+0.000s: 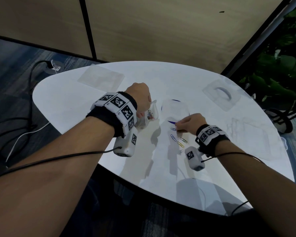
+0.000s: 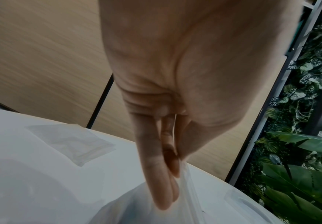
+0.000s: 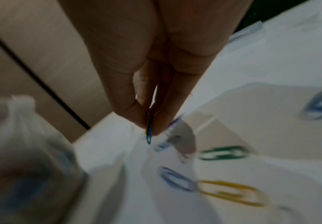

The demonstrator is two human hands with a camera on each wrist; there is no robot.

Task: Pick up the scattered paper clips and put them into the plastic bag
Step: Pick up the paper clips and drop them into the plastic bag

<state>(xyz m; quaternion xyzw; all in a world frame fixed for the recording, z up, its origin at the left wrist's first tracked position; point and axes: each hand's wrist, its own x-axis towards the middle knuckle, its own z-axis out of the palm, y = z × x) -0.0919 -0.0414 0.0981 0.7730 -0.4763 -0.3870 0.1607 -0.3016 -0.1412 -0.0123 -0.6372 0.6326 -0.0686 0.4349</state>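
My left hand (image 1: 142, 115) (image 2: 176, 180) holds the clear plastic bag (image 1: 152, 111) (image 2: 135, 206) up by its rim, above the white table (image 1: 75, 103). Several coloured clips show inside the bag. To its right, my right hand (image 1: 177, 129) (image 3: 150, 128) pinches a blue paper clip (image 3: 148, 134) between thumb and finger, just over the tabletop. Below it lie loose clips: a blue one (image 1: 173, 138) (image 3: 177, 179), a green one (image 1: 183, 140) (image 3: 223, 153) and a yellow one (image 1: 180, 144) (image 3: 232, 192). Another blue clip (image 3: 321, 104) lies further right.
A clear round lid with a blue rim (image 1: 175, 108) lies just behind my right hand. Flat empty plastic bags (image 1: 101, 77) (image 1: 251, 134) and a clear handled package (image 1: 220, 95) lie on the table. Plants (image 1: 280, 65) stand to the right, and cables (image 1: 24, 134) lie on the floor at left.
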